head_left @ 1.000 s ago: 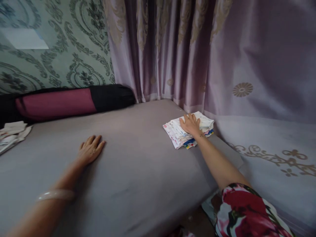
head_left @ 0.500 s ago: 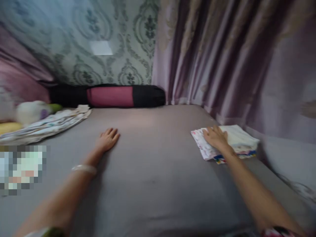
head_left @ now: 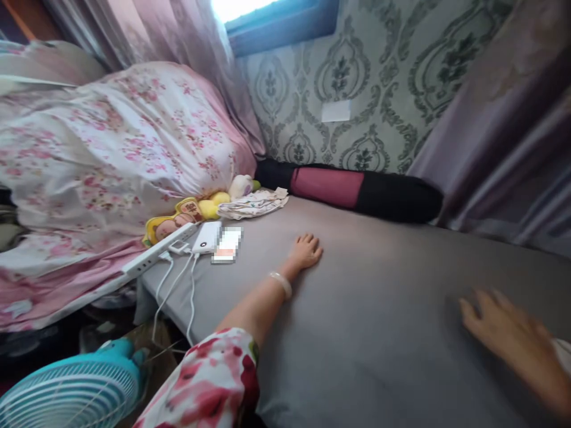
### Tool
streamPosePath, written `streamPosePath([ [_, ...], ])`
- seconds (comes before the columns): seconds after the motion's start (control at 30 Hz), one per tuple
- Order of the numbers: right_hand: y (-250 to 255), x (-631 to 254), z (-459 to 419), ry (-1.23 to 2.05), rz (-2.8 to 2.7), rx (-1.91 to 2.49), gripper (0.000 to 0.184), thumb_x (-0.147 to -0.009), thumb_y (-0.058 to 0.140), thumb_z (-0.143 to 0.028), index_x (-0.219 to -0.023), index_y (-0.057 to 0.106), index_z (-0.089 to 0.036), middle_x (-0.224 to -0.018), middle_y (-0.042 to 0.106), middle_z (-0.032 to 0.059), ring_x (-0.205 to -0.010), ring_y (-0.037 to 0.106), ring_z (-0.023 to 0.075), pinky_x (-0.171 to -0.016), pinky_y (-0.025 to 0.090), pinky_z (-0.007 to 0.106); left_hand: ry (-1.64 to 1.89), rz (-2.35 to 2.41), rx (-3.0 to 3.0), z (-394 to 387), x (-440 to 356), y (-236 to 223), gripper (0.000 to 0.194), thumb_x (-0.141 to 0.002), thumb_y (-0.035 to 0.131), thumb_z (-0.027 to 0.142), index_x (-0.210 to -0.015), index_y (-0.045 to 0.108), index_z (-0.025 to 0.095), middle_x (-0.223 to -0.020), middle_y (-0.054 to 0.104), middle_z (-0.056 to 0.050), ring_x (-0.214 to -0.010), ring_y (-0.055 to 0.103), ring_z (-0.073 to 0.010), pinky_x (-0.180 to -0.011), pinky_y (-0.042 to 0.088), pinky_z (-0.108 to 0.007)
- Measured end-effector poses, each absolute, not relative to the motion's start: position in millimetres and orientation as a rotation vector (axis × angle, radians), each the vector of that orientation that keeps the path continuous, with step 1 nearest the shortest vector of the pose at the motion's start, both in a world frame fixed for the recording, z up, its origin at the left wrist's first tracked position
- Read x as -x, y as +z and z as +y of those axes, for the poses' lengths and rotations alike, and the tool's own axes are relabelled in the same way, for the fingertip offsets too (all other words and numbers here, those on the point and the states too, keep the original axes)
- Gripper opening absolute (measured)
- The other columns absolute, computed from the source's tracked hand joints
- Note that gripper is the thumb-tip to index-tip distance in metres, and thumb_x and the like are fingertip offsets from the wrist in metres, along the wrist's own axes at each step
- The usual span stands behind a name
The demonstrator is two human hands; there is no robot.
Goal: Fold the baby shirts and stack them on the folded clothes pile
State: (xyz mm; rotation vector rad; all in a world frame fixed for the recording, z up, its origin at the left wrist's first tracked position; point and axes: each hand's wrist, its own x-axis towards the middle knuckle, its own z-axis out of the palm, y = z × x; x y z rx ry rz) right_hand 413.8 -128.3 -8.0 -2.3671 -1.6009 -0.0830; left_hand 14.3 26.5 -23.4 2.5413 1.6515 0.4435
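Observation:
My left hand lies flat and open on the grey bed sheet, fingers pointing toward the far bolster, a pale bangle on the wrist. My right hand hovers low over the sheet at the right edge, blurred, fingers spread and holding nothing. A white corner of cloth shows just behind its wrist. A small folded printed cloth lies on the sheet beyond my left hand.
A black and maroon bolster lies along the wallpapered wall. A floral quilt heap fills the left. A power strip, white power bank and cables sit at the bed edge. A teal fan stands below. Yellow soft toys lie by the quilt.
The view has swung left, bringing the quilt, power strip and fan into sight. My right hand has lifted off the folded cloth pile and drawn back; my left hand stays flat.

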Motion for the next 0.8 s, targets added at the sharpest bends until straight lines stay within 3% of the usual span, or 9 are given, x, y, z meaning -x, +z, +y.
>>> streamPosePath([
  [0.1,-15,-342,-88,0.039,-1.830,2.372,0.075,-0.080,0.019,-0.056,-0.140,0.048,-0.023,-0.141,0.045,0.0230,-0.130,0.045,0.0374,-0.102,0.035,0.057,0.490,1.631,-2.539,28,-11,-24,0.046,-0.095,0.036,0.045,-0.128,0.054,0.019,-0.142,0.049,-0.012,-0.135,0.041,-0.0261,-0.112,0.029,-0.042],
  [0.23,-17,-249,-54,0.113,-2.056,2.282,0.060,-0.090,0.022,-0.043,-0.135,0.052,-0.016,-0.142,0.046,0.0199,-0.128,0.047,0.0332,-0.101,0.039,0.051,0.555,1.606,-2.534,28,-7,-23,0.043,-0.095,0.039,0.044,-0.125,0.057,0.018,-0.139,0.051,-0.013,-0.132,0.043,-0.0258,-0.111,0.031,-0.041],
  [0.47,-22,-154,-49,0.113,-2.184,2.146,0.057,-0.097,0.024,-0.039,-0.144,0.042,-0.012,-0.152,0.034,0.0171,-0.141,0.029,0.0321,-0.109,0.026,0.056,0.609,1.482,-2.486,40,3,-26,0.039,-0.094,0.042,0.036,-0.123,0.060,0.017,-0.136,0.056,-0.011,-0.127,0.048,-0.0240,-0.108,0.036,-0.040],
  [0.6,-29,-149,-56,-0.012,-2.154,2.103,0.055,-0.099,0.023,-0.037,-0.144,0.042,-0.013,-0.153,0.034,0.0165,-0.142,0.027,0.0307,-0.111,0.021,0.055,0.573,1.279,-2.334,63,27,-18,0.035,-0.089,0.048,0.028,-0.118,0.064,0.016,-0.125,0.065,-0.008,-0.112,0.060,-0.0189,-0.099,0.045,-0.031],
  [0.73,-31,-150,-59,-0.078,-2.146,2.082,0.054,-0.098,0.025,-0.035,-0.143,0.045,-0.012,-0.151,0.037,0.0168,-0.141,0.028,0.0310,-0.112,0.021,0.053,0.841,1.657,-2.049,87,78,13,0.027,-0.085,0.054,0.026,-0.103,0.072,0.016,-0.105,0.074,-0.005,-0.093,0.066,-0.0175,-0.087,0.050,-0.026],
  [0.8,-32,-150,-59,-0.090,-2.141,2.071,0.054,-0.098,0.026,-0.035,-0.143,0.045,-0.012,-0.151,0.037,0.0171,-0.141,0.028,0.0313,-0.112,0.021,0.054,0.923,1.839,-1.975,97,112,33,0.026,-0.084,0.052,0.021,-0.098,0.073,0.014,-0.102,0.074,-0.008,-0.095,0.065,-0.0200,-0.088,0.049,-0.029],
])
